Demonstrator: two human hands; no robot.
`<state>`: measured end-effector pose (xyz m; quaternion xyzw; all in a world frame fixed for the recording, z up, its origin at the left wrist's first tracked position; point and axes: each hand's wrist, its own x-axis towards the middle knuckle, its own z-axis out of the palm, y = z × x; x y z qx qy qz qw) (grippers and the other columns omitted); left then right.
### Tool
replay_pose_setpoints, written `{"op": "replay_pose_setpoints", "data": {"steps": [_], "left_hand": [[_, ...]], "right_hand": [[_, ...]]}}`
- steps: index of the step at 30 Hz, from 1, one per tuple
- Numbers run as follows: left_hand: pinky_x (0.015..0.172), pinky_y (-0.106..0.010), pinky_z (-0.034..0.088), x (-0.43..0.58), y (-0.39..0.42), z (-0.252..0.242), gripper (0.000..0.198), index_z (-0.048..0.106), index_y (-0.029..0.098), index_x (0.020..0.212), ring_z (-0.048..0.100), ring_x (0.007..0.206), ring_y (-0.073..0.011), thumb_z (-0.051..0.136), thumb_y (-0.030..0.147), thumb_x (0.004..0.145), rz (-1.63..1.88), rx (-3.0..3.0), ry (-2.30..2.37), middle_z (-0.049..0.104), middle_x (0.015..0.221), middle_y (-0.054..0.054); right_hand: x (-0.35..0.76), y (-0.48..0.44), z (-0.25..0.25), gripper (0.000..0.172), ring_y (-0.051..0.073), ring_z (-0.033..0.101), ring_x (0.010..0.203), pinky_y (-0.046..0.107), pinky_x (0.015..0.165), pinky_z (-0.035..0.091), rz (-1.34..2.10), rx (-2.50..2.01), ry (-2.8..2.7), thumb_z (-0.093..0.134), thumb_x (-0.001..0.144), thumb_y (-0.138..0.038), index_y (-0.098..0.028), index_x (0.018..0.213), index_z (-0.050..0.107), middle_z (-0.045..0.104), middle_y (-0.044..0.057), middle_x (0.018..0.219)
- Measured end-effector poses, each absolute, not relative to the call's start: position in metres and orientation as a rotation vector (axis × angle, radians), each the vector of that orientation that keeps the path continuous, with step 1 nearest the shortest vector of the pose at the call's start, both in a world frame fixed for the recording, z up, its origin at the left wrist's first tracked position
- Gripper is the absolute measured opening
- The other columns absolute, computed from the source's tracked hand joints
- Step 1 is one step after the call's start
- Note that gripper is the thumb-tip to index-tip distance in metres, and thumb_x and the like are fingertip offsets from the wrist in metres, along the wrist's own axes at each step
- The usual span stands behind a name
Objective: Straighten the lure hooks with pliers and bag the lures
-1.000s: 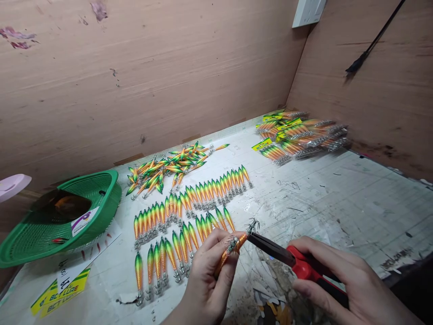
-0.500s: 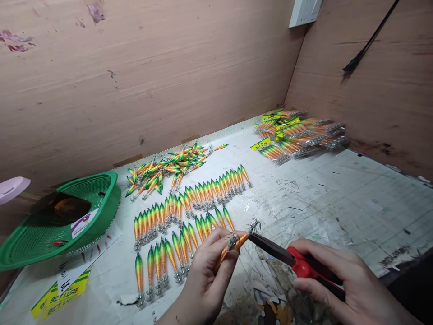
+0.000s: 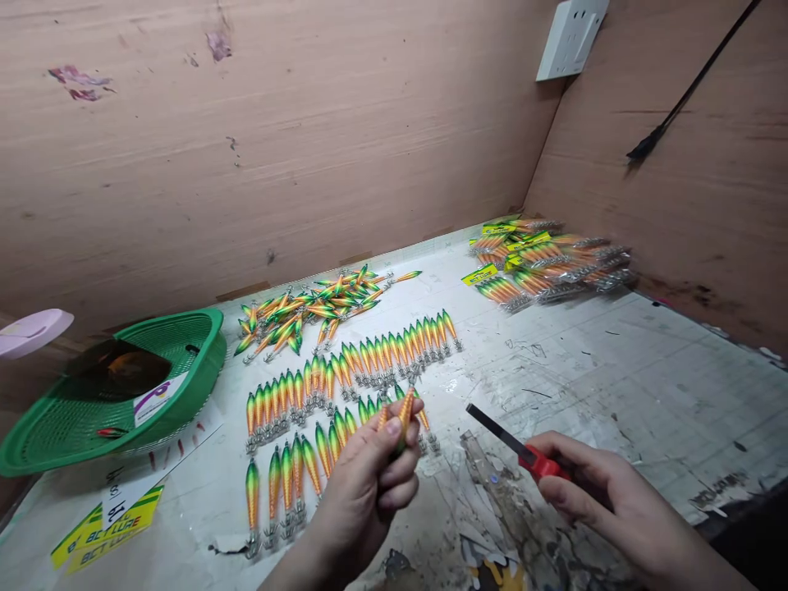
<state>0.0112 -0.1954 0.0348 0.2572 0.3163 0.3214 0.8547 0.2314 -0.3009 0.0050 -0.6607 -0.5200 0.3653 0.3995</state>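
Note:
My left hand (image 3: pixel 360 484) is closed round an orange and green squid-jig lure (image 3: pixel 405 417), its hook end pointing up and away. A second orange lure body (image 3: pixel 382 417) shows between the same fingers, partly hidden. Off to the right, my right hand (image 3: pixel 607 497) grips red-handled pliers (image 3: pixel 542 464). Their dark, long jaws look pressed together and point left, apart from the lure. Beyond and left of my left hand, lures stand side by side in a front row (image 3: pixel 286 484) and a back row (image 3: pixel 369 357), hooks toward me.
A heap of loose lures (image 3: pixel 313 304) lies near the back wall. Bagged lures (image 3: pixel 547 263) with yellow labels are piled at the back right. On the left are a green basket (image 3: pixel 213 345) and yellow printed cards (image 3: pixel 114 533). Torn, stained covering marks the table (image 3: pixel 616 386).
The pliers have drawn back from the lure's hooks, and their jaws have come together. My left hand has turned the lure from pointing right to pointing upward. The view has shifted slightly.

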Motion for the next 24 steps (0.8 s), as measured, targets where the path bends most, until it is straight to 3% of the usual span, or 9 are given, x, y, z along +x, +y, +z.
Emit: {"op": "replay_pose_setpoints", "data": {"steps": [5,8,12,16,20,24], "left_hand": [[0.041,-0.013,0.014,0.000,-0.192,0.041,0.036,0.065,0.019,0.108,0.019,0.045,0.0011,0.074,0.043,0.082,0.699,0.654,0.796,0.051,0.077,0.004],[0.045,-0.015,0.021,-0.002,-0.193,0.038,0.041,0.065,0.013,0.100,0.026,0.049,-0.0014,0.071,0.049,0.081,0.636,0.656,0.818,0.049,0.074,0.003],[0.045,-0.018,0.019,0.003,-0.195,0.032,0.042,0.063,0.015,0.105,0.028,0.051,-0.0037,0.073,0.044,0.077,0.573,0.648,0.801,0.046,0.077,0.003],[0.047,-0.021,0.014,0.006,-0.198,0.027,0.036,0.059,0.017,0.109,0.024,0.051,-0.0036,0.066,0.040,0.082,0.550,0.728,0.828,0.048,0.085,0.002],[0.048,-0.023,0.014,0.009,-0.200,0.026,0.033,0.060,0.015,0.097,0.024,0.052,-0.0050,0.057,0.043,0.080,0.523,0.748,0.767,0.046,0.081,0.001],[0.051,-0.024,0.018,0.012,-0.201,0.026,0.024,0.058,0.015,0.083,0.026,0.055,-0.0067,0.053,0.038,0.078,0.505,0.763,0.754,0.044,0.078,0.001]], "right_hand": [[0.258,-0.302,-0.021,0.028,0.019,0.061,0.067,0.029,0.059,0.046,0.045,-2.024,-1.737,0.050,0.092,-0.048,-0.021,0.086,0.060,0.063,0.003,0.076],[0.268,-0.303,-0.029,0.024,0.021,0.062,0.069,0.031,0.061,0.046,-0.180,-2.064,-1.809,0.048,0.093,-0.042,-0.020,0.089,0.058,0.063,0.006,0.079],[0.271,-0.307,-0.032,0.024,0.021,0.063,0.071,0.032,0.063,0.046,-0.240,-2.057,-1.831,0.047,0.095,-0.040,-0.019,0.096,0.058,0.064,0.007,0.082],[0.270,-0.310,-0.032,0.021,0.021,0.064,0.067,0.031,0.059,0.048,-0.228,-2.017,-1.858,0.052,0.094,-0.041,-0.021,0.094,0.058,0.064,0.005,0.079],[0.251,-0.314,-0.025,0.023,0.019,0.069,0.077,0.027,0.064,0.055,0.089,-1.959,-1.640,0.050,0.097,-0.045,-0.024,0.103,0.056,0.066,0.004,0.087],[0.229,-0.319,-0.012,0.020,0.015,0.071,0.074,0.020,0.065,0.057,0.339,-1.792,-1.513,0.057,0.093,-0.041,-0.025,0.106,0.056,0.068,-0.001,0.085]]}}
